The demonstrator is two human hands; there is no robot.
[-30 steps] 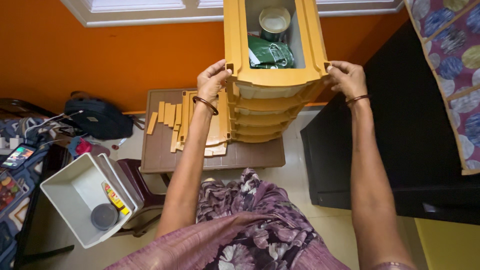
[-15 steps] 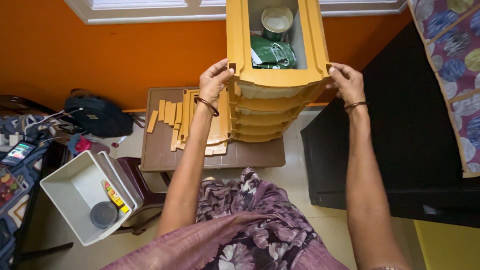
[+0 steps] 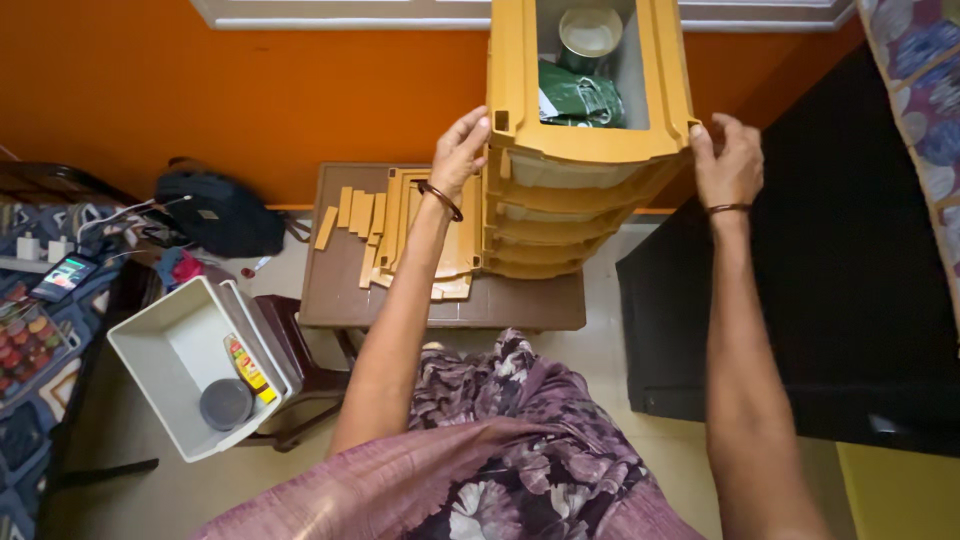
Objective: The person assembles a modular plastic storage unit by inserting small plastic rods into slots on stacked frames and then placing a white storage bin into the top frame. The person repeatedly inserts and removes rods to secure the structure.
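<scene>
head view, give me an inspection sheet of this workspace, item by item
surface: brown table against an orange wall.
job's things: yellow drawer tower stands on the table; its top compartment holds a round tin and a green packet.
clutter: loose yellow frame pieces beside the tower; white drawer on a stool with a grey lid inside.
grips: left hand and right hand at the tower's top corners.
cables: white cable near a dark bag.
surroundings: black cabinet on the right.
</scene>
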